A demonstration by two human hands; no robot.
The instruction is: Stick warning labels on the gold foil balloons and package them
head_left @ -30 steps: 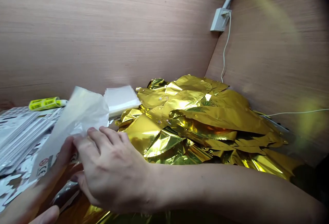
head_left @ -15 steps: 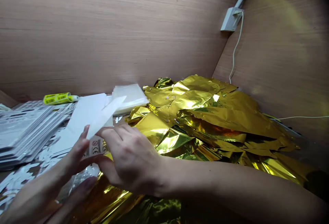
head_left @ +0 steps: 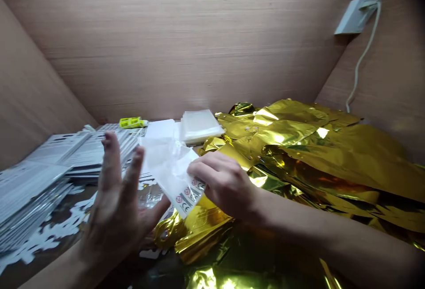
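A thin translucent plastic bag (head_left: 172,171), printed with CE marks and small round symbols along one edge, hangs tilted between my hands. My right hand (head_left: 229,183) pinches it at its right side. My left hand (head_left: 116,211) is open on the other side, index and middle fingers raised apart and slightly blurred. Its thumb reaches near the bag's lower edge; whether it touches I cannot tell. Crumpled gold foil (head_left: 212,218) lies under the bag and my right hand.
Packed stacks of printed sheets (head_left: 33,183) lie at the left, with white cut-out scraps (head_left: 63,227) before them. A yellow tube (head_left: 133,122), white sheets (head_left: 161,129) and a stack of clear bags (head_left: 201,125) are at the back wall. Gold foil sheets (head_left: 315,147) heap at the right.
The bag has come down and been turned, showing more of its printed edge. My left fingers have let go and spread. The view has swung left.
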